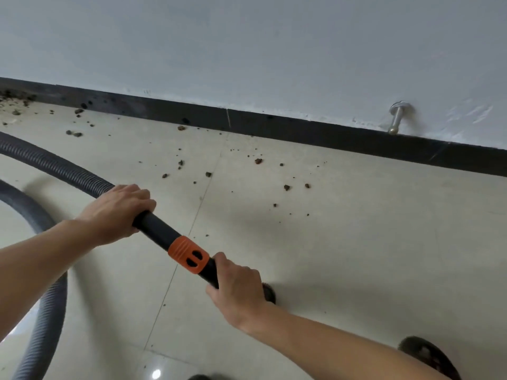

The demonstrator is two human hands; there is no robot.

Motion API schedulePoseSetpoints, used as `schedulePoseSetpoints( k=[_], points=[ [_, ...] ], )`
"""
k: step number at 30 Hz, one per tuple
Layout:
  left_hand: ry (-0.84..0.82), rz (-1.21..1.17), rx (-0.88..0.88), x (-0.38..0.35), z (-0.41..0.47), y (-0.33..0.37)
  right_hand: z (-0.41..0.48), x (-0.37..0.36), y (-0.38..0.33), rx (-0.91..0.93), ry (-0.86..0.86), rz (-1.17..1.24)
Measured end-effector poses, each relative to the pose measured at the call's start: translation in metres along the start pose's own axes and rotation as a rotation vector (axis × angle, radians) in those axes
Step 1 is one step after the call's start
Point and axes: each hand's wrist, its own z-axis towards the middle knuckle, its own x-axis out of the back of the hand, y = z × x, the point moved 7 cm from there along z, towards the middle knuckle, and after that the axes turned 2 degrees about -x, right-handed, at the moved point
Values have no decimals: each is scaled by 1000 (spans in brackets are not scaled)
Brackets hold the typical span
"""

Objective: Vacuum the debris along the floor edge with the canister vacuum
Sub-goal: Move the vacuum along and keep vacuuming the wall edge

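Across the tiled floor (370,256), below the dark baseboard (274,124), the grey ribbed hose (55,163) trails left. Black wand (159,226) slants down. Left hand (118,212) wraps its top, likely to steer; right hand (238,289) grips low, likely to press. Brown debris (258,161) lies ahead, not yet reached.

No readable text, label, brand, number or sign anywhere.

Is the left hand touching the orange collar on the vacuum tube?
Apart. The head view shows the left hand gripping the black tube, with bare tube between it and the orange collar.
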Motion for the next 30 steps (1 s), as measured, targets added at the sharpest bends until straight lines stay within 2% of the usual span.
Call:
schedulePoseSetpoints(
  k=[3,7,10,13,16,18,24,27,30],
  points=[
    [-63,29,35,-16,-20,5,1,-3,4,80,42,-117],
    [-142,77,101,-12,-3,19,39,41,42,228,220,-256],
    [-94,-41,131,6,22,34,70,83,77,169,271,-211],
    [-81,-34,185,22,32,26,92,90,78,109,320,-125],
    [-124,-34,269,25,24,5,112,80,60,93,225,-84],
    [-129,-47,261,24,29,9,109,81,67,60,216,-123],
    [-85,-99,85,31,96,66,64,115,135,-168,499,-198],
    [-83,-143,140,36,103,51,90,126,130,-183,466,-159],
    [-69,-133,235,29,80,24,125,118,102,-92,379,-139]
  ],
)
